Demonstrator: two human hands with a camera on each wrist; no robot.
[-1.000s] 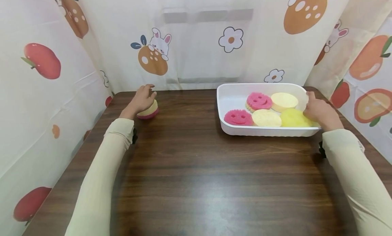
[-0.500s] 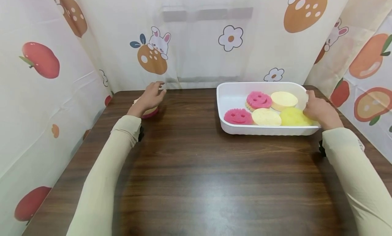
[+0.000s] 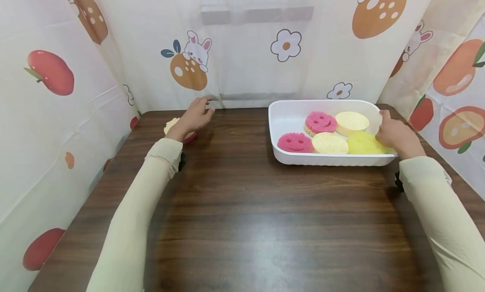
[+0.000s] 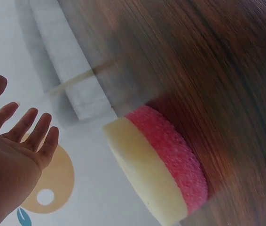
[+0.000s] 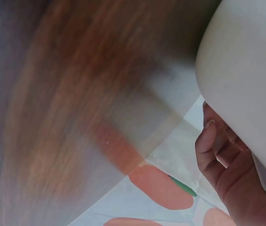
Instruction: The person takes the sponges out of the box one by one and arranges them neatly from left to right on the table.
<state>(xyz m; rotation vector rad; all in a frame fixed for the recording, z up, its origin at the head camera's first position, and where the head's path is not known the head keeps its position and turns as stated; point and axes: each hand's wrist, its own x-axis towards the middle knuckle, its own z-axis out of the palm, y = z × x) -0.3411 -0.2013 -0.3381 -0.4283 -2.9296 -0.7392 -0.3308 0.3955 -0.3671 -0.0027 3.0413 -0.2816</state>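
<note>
- Sponges are the work here: one two-layer sponge (image 3: 172, 126), cream over pink, lies flat on the desk near its far left corner, out of the tray.
- Your left hand (image 3: 194, 117) hovers just right of that sponge with fingers spread and relaxed; the left wrist view shows the open palm (image 4: 11, 155) holding nothing and clear of the sponge (image 4: 159, 165).
- Your right hand (image 3: 395, 134) grips the right end of the white tray (image 3: 288, 111), fingers curled round its rim; the right wrist view shows them (image 5: 222, 155) tucked against the tray's outer wall (image 5: 246, 61).
- Tray sits at the desk's far right and holds five sponges: two pink smiley ones (image 3: 320, 121), two cream rounds (image 3: 351, 121) and a yellow one (image 3: 361, 144).
- Judged from this, one sponge stands apart on the desk and five are left in the tray, so the moving is at an early point.
- Your left forearm covers part of the lone sponge in the head view.
- Your right hand hides the tray's right corner, so anything lying there cannot be made out.
- Right wrist view is blurred over the desk.
</note>
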